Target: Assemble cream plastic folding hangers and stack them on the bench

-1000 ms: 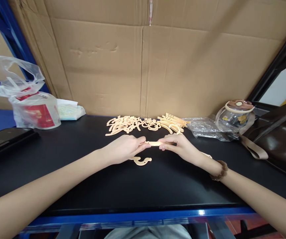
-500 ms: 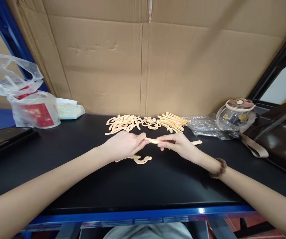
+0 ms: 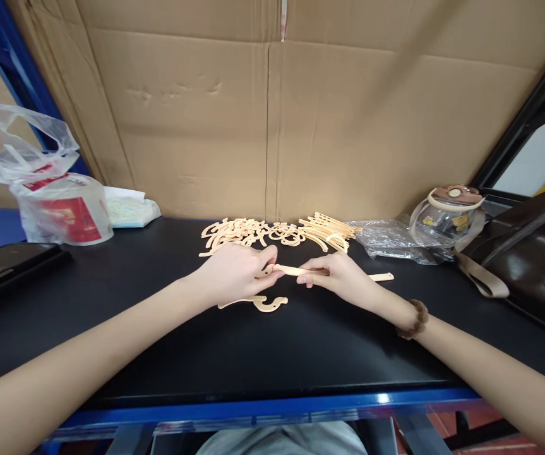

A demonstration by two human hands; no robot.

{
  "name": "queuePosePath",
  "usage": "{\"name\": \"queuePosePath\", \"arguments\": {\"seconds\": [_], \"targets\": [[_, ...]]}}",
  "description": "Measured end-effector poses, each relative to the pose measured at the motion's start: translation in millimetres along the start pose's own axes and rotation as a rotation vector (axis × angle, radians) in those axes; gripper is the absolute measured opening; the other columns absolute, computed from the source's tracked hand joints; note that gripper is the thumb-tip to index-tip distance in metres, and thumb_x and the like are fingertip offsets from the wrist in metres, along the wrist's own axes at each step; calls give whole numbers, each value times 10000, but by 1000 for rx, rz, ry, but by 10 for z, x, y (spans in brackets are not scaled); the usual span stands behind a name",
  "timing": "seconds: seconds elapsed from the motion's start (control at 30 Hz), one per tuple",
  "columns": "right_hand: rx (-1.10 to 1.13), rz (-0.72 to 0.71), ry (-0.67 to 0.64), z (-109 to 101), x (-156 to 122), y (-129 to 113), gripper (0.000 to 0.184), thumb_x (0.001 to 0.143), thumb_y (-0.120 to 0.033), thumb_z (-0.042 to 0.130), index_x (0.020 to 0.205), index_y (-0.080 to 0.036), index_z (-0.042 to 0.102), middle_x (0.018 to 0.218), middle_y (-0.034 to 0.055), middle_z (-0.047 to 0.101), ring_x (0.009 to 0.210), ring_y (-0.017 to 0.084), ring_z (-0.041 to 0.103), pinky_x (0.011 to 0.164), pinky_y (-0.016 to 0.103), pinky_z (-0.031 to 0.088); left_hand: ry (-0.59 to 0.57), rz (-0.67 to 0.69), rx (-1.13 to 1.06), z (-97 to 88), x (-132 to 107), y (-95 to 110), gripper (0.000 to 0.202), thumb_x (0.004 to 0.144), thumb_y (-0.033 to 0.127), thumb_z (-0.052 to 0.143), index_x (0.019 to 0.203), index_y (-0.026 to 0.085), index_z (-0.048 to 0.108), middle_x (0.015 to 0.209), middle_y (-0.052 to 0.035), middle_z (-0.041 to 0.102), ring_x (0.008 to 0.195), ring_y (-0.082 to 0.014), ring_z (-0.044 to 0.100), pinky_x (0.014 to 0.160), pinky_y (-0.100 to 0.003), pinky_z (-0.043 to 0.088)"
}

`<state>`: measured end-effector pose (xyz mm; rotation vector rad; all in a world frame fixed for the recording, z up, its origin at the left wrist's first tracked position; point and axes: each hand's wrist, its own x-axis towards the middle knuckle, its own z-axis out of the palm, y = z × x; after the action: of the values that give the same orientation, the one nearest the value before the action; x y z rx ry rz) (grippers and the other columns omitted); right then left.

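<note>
A: Grip status?
B: L hand (image 3: 234, 273) + R hand (image 3: 343, 279): fingers (image 3: 314, 263) pinched on pale strip (image 3: 289, 270), frame ctr; R hand hides part.
A: Nearby?
B: Hooked pc (image 3: 268, 309) on desk (image 3: 276, 360), just below; pale pile (image 3: 232, 235) just above; clear jar (image 3: 449, 221) w/ lid, frame right.

Black surface (image 3: 272, 360) beneath fingers (image 3: 308, 279); beyond them, heaped pale pieces (image 3: 234, 235); near side, hooked piece (image 3: 267, 309); far left, bagged tub (image 3: 73, 218); right, plastic wrap (image 3: 388, 240)

Left hand (image 3: 232, 272), right hand (image 3: 344, 278); pinch grips
</note>
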<state>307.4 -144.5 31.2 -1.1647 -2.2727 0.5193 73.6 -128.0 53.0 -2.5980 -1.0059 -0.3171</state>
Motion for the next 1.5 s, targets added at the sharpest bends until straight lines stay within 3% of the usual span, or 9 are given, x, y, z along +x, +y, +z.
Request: {"name": "queuePosePath", "arguments": {"seconds": [0.3,0.57,0.67,0.77,0.87,0.97,1.07,1.37,1.5], "targets": [[-174,-107,-33,-67,42,91,300,884,-442,566,955,-195,718,817,32,688,771,163,593,718,283,413,-124,89,-312,-127,31,-262,88,809,205,489,800,198,576,887,-21,613,887,-187,538,789,-285,385],[-283,-151,-39,-153,50,214,234,857,-381,620,984,-208,713,906,46,693,880,198,603,821,348,425,-177,128,-459,-21,-13,-412,200,896,249,474,829,227,660,1335,-46,478,1341,-251,300,1079,-417,266],[-275,-123,-19,-140,44,205,217,850,-379,627,946,-203,709,917,49,685,865,194,606,802,338,442,-211,110,-546,35,-15,-363,263,940,249,389,858,211,635,1304,-68,500,1276,-229,396,1009,-358,354],[-265,-73,-7,-109,42,179,231,836,-398,639,941,-197,685,927,51,675,876,199,610,778,331,453,-245,58,-588,62,-1,-289,266,941,232,341,873,202,596,1033,-43,603,956,-171,564,816,-275,430],[-233,-40,11,-59,40,146,245,827,-411,643,952,-200,642,968,44,670,923,208,613,801,343,459,-263,-31,-588,43,13,-204,228,943,342,370,961,207,554,823,0,599,706,-148,542,631,-246,401],[-182,-13,39,-1,37,126,292,818,-417,646,1004,-200,588,1007,49,659,943,211,618,812,356,475,-242,-49,-546,21,22,-144,291,877,416,519,1078,205,525,932,-23,634,782,-170,573,658,-251,403],[-148,-34,63,47,34,130,305,826,-373,643,1058,-197,553,1055,65,639,972,209,615,834,361,487,-217,10,-479,41,24,-141,263,859,293,547,1110,213,556,1073,-43,635,922,-188,584,747,-258,404],[-332,-311,114,63,-42,-36,229,918,-287,529,1129,-219,585,1123,69,593,1058,205,539,908,370,463,-204,117,-342,75,23,-251,191,825,110,464,888,183,629,884,-27,622,839,-172,572,735,-266,402],[-359,-424,3,114,-106,-248,324,910,-362,547,1203,-230,590,1069,55,624,971,190,531,879,348,440,-185,135,-307,84,35,-275,192,807,85,485,888,170,636,919,-41,625,910,-190,571,811,-295,416]]}}
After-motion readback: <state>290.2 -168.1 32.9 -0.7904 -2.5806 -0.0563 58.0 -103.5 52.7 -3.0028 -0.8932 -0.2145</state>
